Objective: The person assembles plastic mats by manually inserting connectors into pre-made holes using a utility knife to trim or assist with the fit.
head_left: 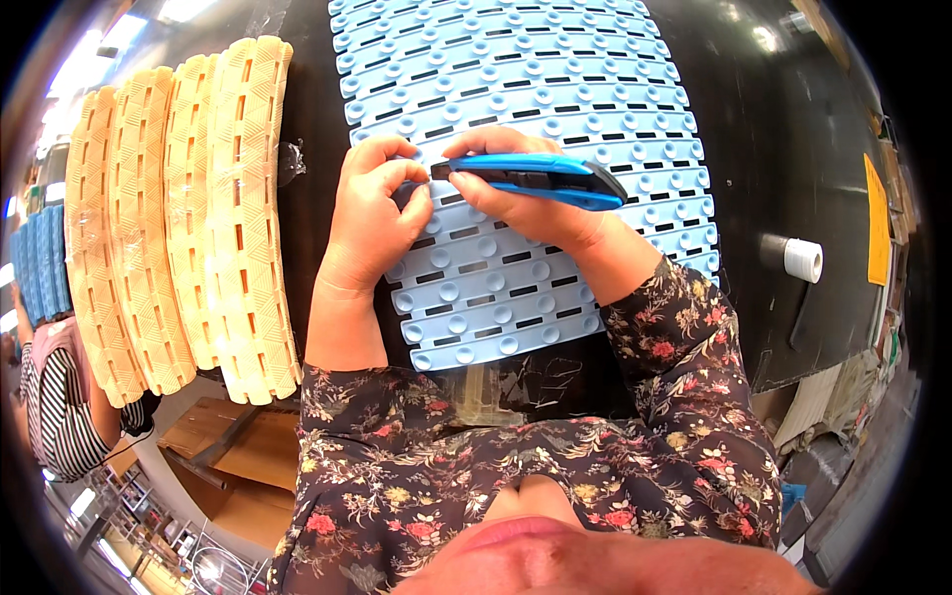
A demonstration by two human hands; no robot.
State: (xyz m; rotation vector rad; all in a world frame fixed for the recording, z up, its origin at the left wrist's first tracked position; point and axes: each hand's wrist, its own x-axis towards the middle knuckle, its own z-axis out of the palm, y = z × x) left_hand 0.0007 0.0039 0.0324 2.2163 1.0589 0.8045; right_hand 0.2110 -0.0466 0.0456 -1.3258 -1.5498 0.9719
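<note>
A light blue bath mat (535,94) with rows of slots and round suction cups lies across the dark table in front of me. My right hand (531,203) is closed around a blue and black utility knife (540,174), held over the mat with its front end pointing left. Just left of that end, my left hand (377,203) is closed, thumb and fingertips pinched together low over the mat. What those fingertips hold, if anything, is too small to make out.
Several yellow-orange slotted mats (248,218) stand in a row on the left. Beyond them a person in a striped top (64,407) is near blue mats (40,263). A cardboard box (233,446) sits below. On the right are a white roll (803,260) and a yellow strip (876,220).
</note>
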